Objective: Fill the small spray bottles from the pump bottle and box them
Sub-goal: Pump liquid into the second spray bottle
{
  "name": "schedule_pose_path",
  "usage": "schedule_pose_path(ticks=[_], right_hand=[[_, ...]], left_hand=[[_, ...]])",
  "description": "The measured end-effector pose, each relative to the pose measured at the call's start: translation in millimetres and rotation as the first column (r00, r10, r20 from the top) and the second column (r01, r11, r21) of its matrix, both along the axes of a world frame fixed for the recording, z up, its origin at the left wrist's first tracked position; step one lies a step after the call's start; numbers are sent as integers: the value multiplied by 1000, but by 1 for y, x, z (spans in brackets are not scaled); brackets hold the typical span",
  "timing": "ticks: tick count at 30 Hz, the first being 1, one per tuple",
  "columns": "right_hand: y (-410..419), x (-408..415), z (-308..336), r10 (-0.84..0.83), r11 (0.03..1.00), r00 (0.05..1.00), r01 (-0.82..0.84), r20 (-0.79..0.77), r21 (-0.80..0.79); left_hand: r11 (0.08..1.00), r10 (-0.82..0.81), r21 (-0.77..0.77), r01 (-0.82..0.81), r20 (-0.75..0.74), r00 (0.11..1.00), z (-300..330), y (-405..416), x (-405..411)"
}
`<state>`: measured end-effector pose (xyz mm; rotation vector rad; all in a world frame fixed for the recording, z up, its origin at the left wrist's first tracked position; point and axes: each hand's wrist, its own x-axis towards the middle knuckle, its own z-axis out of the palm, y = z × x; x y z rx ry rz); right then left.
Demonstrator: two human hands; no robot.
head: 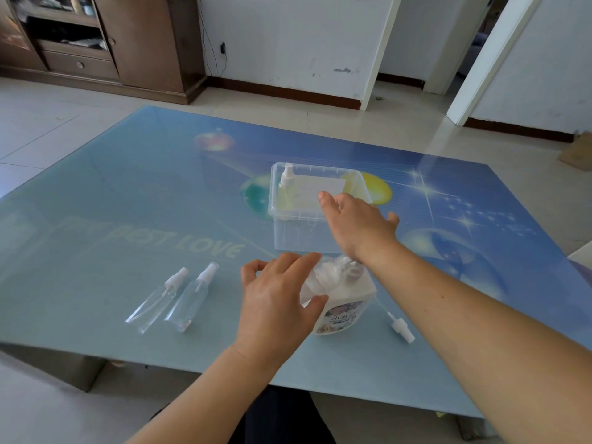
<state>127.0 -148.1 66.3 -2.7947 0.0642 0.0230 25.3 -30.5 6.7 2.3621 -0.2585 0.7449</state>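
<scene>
Both forearms reach out over the blue printed glass bench [128, 219]. My left hand [275, 302] hovers at the white pump bottle with a floral label [342, 312], fingers [288, 264] loosely spread and thumb against its shoulder; I cannot tell whether they grip it. My right hand [358, 222] is open above the near rim of the clear plastic box [278, 216], holding nothing. My wrist hides the pump head. One filled small spray bottle [285, 184] stands upright in the box's far-left corner. Two empty clear spray bottles [173, 299] lie side by side left of the pump bottle, nozzles pointing away and rightward. A loose white spray cap with dip tube [398, 326] lies to the right.
</scene>
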Motion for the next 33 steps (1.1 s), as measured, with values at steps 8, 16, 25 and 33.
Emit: schedule_pose_path(ticks=[8, 16, 25, 33], right_hand=[[1, 0, -7, -2, 1000, 1000, 2, -6, -21], [-1, 4, 5, 12, 1000, 999, -12, -31, 9], [-1, 2, -10, -4, 1000, 1000, 4, 8, -31], [-2, 5, 4, 5, 1000, 997, -6, -73, -7]], left_hand=[[1000, -1, 16, 1, -21, 1000, -6, -1, 0], [1000, -7, 12, 7, -20, 1000, 3, 1, 3], [1000, -15, 12, 16, -44, 999, -7, 0, 1], [1000, -26, 10, 27, -64, 998, 7, 0, 2]])
